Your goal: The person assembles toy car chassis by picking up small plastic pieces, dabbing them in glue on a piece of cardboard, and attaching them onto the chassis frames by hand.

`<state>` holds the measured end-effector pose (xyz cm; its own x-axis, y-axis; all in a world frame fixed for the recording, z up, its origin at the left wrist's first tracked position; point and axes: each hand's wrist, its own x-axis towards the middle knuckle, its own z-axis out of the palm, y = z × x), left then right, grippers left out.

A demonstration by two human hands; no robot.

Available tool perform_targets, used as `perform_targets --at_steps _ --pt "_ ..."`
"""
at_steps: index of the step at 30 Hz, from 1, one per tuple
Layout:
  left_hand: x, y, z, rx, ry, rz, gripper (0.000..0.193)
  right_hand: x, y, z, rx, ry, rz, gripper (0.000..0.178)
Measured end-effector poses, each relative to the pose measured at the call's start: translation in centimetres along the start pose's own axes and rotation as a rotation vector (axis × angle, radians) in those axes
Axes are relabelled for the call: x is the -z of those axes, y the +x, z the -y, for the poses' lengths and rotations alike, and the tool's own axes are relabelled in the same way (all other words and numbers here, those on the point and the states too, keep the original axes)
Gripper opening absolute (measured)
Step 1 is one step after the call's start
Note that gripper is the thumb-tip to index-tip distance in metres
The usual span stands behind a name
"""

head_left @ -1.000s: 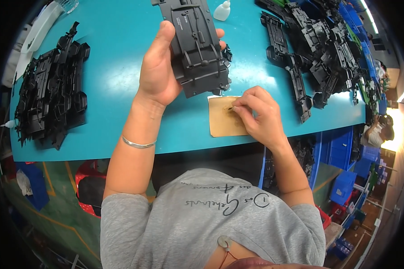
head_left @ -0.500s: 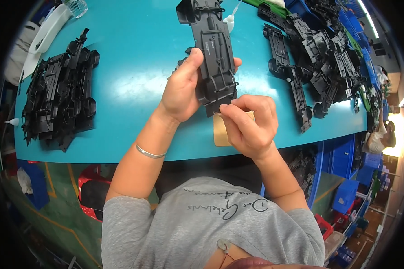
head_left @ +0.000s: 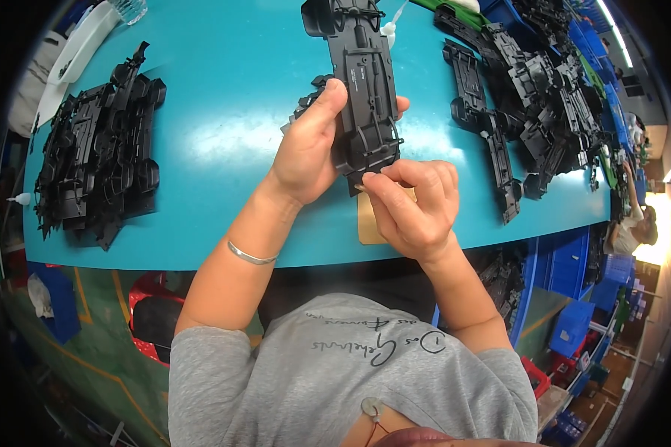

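Note:
A long black plastic model-car chassis point(head_left: 363, 86) is held up over the teal table, its detailed side toward me. My left hand point(head_left: 309, 145) grips it from the left, thumb along its edge and fingertips showing on the far side. At the chassis's near end my right hand point(head_left: 419, 205) is closed in a pinch, thumb and forefinger together against the end. Whatever lies between those fingertips is too small to make out. Under the right hand lies a tan rectangular pad point(head_left: 368, 222). Another black part point(head_left: 306, 104) shows behind my left hand.
A stack of black chassis point(head_left: 97, 153) sits on the left of the teal table point(head_left: 209, 149). A larger pile of them point(head_left: 533, 89) fills the right side. A small white dropper bottle point(head_left: 388, 30) stands behind the held chassis. A white tray point(head_left: 86, 45) is at far left.
The held chassis has shifted slightly right and is tilted a little differently. Both hands keep nearly the same places, the right still pinching at the near end.

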<state>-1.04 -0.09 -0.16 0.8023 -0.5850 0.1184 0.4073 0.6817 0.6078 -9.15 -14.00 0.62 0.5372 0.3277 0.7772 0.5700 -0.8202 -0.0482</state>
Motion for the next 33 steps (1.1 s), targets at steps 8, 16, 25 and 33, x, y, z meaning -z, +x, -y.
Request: perform_targets --at_steps 8,16,25,33 --pt "0.2 -0.1 0.3 0.008 -0.005 0.015 0.049 0.0 0.0 0.1 0.019 -0.008 0.013 0.021" --pt "0.3 -0.2 0.6 -0.002 0.028 0.030 0.047 -0.2 -0.2 0.0 0.031 -0.019 0.030 0.023" --pt "0.8 -0.1 -0.7 -0.064 0.077 -0.027 0.064 0.9 0.6 -1.8 -0.182 0.141 0.023 0.023" --pt "1.2 0.4 -2.2 -0.176 -0.042 -0.139 0.065 -3.7 1.1 -10.7 -0.707 0.212 0.416 0.019"
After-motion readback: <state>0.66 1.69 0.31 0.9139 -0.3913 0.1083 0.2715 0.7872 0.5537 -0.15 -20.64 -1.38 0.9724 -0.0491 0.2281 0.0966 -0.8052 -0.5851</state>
